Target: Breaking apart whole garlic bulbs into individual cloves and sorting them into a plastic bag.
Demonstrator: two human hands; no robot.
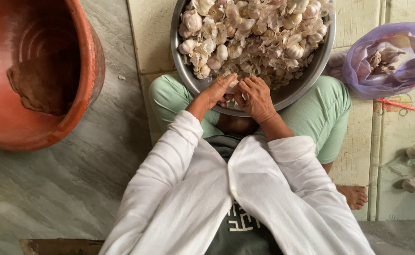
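On a floor of grey stone and pale tiles, we sit with a wide round steel basin (188, 78) of white garlic bulbs (250, 33) across our knees. Our left hand (217, 89) and right hand (255, 98) meet at its near rim, fingers pinched together on a small garlic piece (231, 85) between them, equally close to both.

Grey marble floor (75, 184), pale mat (396, 123)

sleeves: long, white, cuffs pushed up | top: dark, pale print | trousers: mint green | feet: bare
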